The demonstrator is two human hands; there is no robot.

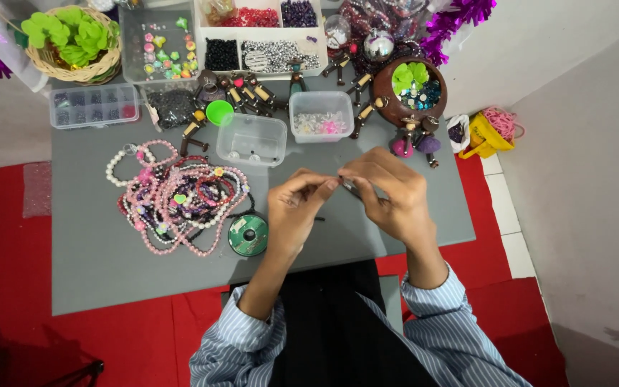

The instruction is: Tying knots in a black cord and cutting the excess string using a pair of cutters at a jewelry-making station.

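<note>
My left hand and my right hand meet over the grey table, fingertips pinched together on a small dark piece, too small to identify, with a thin thread I can barely see. A dark strand trails by my left hand. A green spool of cord lies just left of my left wrist. A heap of pink, white and purple bead bracelets sits further left. Both striped sleeves show at the bottom.
Two clear plastic tubs stand beyond my hands. Divided bead trays, a wicker basket with green pieces, a brown bowl and several small dark bottles fill the back. A yellow bag lies on the red floor.
</note>
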